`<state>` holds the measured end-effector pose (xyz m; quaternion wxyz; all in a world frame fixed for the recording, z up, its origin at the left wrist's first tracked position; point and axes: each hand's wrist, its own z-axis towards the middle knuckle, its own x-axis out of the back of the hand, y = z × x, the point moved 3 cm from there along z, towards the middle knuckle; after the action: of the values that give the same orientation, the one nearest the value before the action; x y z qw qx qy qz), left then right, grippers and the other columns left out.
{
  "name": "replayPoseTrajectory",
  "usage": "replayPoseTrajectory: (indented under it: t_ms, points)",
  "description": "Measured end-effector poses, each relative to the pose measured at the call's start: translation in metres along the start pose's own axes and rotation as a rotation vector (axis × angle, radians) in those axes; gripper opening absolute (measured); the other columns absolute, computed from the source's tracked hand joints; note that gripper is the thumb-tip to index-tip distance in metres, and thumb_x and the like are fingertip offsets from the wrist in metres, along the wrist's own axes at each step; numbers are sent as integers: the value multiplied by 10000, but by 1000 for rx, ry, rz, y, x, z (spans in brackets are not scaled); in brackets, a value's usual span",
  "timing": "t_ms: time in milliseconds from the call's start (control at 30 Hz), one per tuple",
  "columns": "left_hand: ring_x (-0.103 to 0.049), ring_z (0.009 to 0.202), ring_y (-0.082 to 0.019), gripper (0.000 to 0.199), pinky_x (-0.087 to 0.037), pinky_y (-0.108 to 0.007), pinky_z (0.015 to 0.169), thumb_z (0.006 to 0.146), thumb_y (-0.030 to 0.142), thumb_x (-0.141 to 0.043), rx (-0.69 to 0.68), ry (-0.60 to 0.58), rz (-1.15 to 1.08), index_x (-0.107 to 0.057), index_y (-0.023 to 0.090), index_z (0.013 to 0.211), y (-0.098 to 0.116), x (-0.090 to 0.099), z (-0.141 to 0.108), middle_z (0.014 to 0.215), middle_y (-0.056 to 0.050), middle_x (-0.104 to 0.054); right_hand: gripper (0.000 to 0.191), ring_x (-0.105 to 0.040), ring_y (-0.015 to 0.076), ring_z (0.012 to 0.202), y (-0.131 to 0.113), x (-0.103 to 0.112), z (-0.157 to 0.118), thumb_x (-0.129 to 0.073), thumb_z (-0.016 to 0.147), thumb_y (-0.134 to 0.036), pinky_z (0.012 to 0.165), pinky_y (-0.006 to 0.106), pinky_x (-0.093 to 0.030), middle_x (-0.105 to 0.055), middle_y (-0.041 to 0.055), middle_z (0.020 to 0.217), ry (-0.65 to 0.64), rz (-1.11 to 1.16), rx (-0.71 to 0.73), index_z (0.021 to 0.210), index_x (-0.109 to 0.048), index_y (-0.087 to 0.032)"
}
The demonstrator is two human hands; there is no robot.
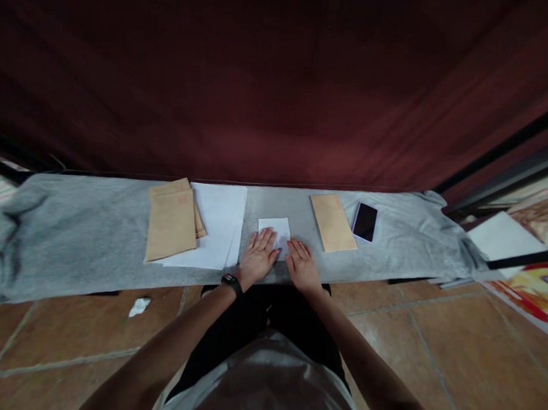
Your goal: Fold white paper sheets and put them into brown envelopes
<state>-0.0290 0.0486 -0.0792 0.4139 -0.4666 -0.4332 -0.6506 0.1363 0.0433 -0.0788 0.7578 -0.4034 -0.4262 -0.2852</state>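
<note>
A small white folded sheet of paper [275,225] lies on the grey cloth in front of me. My left hand [257,257], with a dark band on the wrist, rests flat over the paper's left side, fingers stretched out. At the paper's lower right edge lies my right hand [302,266], its fingers also extended and flat. Left of my hands are larger white sheets [219,217], partly covered by a pile of brown envelopes [173,226]. To the right lies a single brown envelope [334,223].
The grey cloth [85,235] covers a long narrow table against a dark red panel [268,106]. A phone [365,222] lies right of the single envelope. A white scrap [139,306] is on the tiled floor; a colourful printed bag [539,294] stands at far right.
</note>
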Motion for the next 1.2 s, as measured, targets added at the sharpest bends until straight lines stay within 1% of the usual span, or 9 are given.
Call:
replayPoseTrajectory:
  t_ms: [133,300,467,567,700,867,1033,1100,1200]
  points:
    - [-245,1520,-292,589,-272,-509,1222,1025,387,-316,104,50,-7,-370,99,1536,-3,-2,-1,1615,-164,-319,462,-442,238,1420,-2,-5,18,-378,1042,-294,1186,465,-343,-492,90,1528,-78,-30,58,1477,-490,-185]
    - [-251,1517,-306,602,-276,-500,1221,1025,406,-316,165,19,19,-372,89,1533,-6,-6,5,1619,-167,-309,448,-443,270,1416,-3,-14,24,-433,1033,-319,1199,494,-300,-481,92,1536,-85,-78,49,1453,-518,-191]
    - [-210,1527,-316,614,-237,-518,1232,1010,374,-351,157,5,54,-342,72,1544,-6,-9,9,1634,-180,-252,443,-470,230,1395,-1,-15,44,-366,1042,-285,1221,469,-266,-555,104,1473,-73,-33,15,1428,-543,-157]
    - [-203,1528,-321,604,-237,-523,1232,1005,339,-347,145,7,59,-344,56,1538,-5,-9,9,1634,-188,-246,465,-426,227,1430,-2,-20,60,-360,1047,-302,1221,441,-269,-506,113,1514,-114,-54,36,1447,-516,-125]
    - [-222,1523,-322,600,-247,-519,1230,1004,345,-353,147,14,49,-364,52,1528,-6,-10,9,1627,-188,-275,491,-370,263,1466,2,-29,70,-371,1052,-335,1218,467,-260,-430,113,1565,-129,-118,8,1483,-470,-121]
    - [-209,1526,-322,614,-246,-527,1228,1014,392,-342,151,24,22,-365,64,1532,-6,-10,9,1624,-188,-276,521,-357,276,1473,13,-33,74,-373,1056,-353,1218,485,-251,-391,121,1583,-118,-137,-20,1524,-407,-125]
    - [-202,1529,-316,619,-221,-503,1239,1010,390,-362,169,6,13,-359,65,1537,-4,-6,9,1631,-181,-255,542,-341,280,1481,12,-29,74,-382,1053,-349,1222,497,-232,-368,151,1588,-122,-137,-52,1531,-382,-95]
    - [-206,1528,-311,608,-218,-497,1240,1008,374,-366,170,3,18,-362,73,1537,-5,-6,9,1632,-174,-258,530,-356,291,1471,8,-26,66,-390,1049,-338,1223,508,-226,-371,141,1589,-120,-138,-59,1521,-403,-98]
    - [-207,1529,-305,593,-215,-491,1240,1004,347,-368,165,3,24,-373,76,1531,-6,-7,9,1631,-173,-266,507,-363,279,1467,3,-21,42,-394,1046,-325,1229,501,-215,-374,110,1595,-122,-124,6,1512,-426,-128]
